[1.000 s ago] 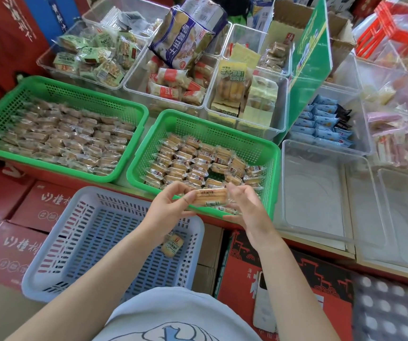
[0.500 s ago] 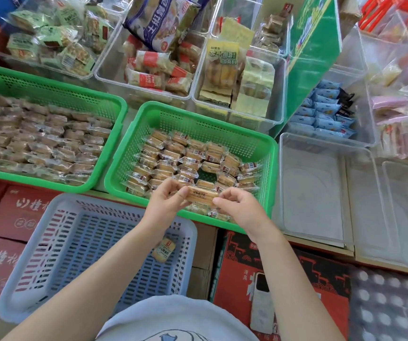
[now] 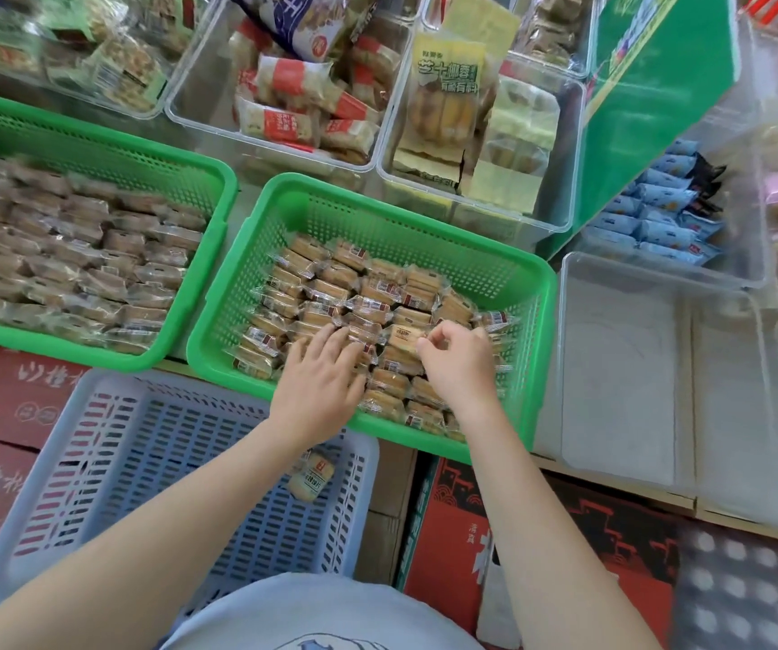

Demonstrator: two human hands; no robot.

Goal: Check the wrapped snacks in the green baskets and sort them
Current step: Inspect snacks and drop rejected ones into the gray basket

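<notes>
Both hands are inside the right green basket (image 3: 481, 255). The left hand (image 3: 319, 382) lies flat, fingers straight, on the wrapped snacks (image 3: 331, 293). The right hand (image 3: 457, 363) pinches one snack (image 3: 403, 334) at its end. Below the left wrist, a blue basket (image 3: 110, 462) holds a single packet (image 3: 309, 476).

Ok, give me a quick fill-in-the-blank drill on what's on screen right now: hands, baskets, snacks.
1. Both hands reach into the right-hand green plastic basket of wrapped snacks, the one standing to the ____ of the other green plastic basket.
2. The pale blue slotted plastic basket holds ____ wrapped snack.
3. The right hand pinches a wrapped snack while the left hand rests with ____ fingers on the packets.
4. The clear plastic bin right of that green basket holds ____ snacks.

Missing words: right; one; straight; no
</notes>
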